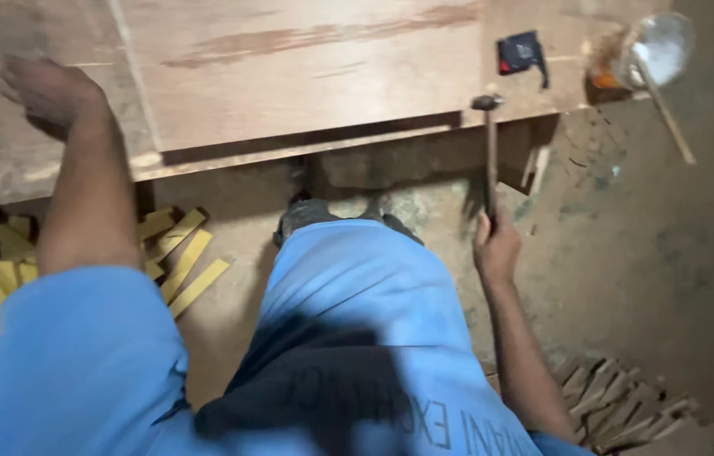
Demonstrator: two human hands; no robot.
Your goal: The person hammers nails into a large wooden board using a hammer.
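The person's right hand [496, 247] hangs low beside the blue-clad leg, its grip closed round the bottom of a hammer [489, 156] handle, so that the shaft stands nearly upright and the dark head sits level with the front edge of the bench [2, 160]; held this way the tool looks at rest and not mid-swing. The left hand [46, 87] is stretched out and laid on the bench top with fingers curled loosely, holding nothing, seemingly bracing the body or steadying the plywood sheet [306, 67] that lies just to its right. A small black and red object [519, 54] lies on the sheet near the far corner; what it is cannot be made out. Beside it a round, pale, blurred vessel with a stick [665, 110] jutting from it is too smeared to identify. Yellow wood strips [184, 262] litter the floor at the left, more offcuts [619, 405] at lower right, cut off by the frame.
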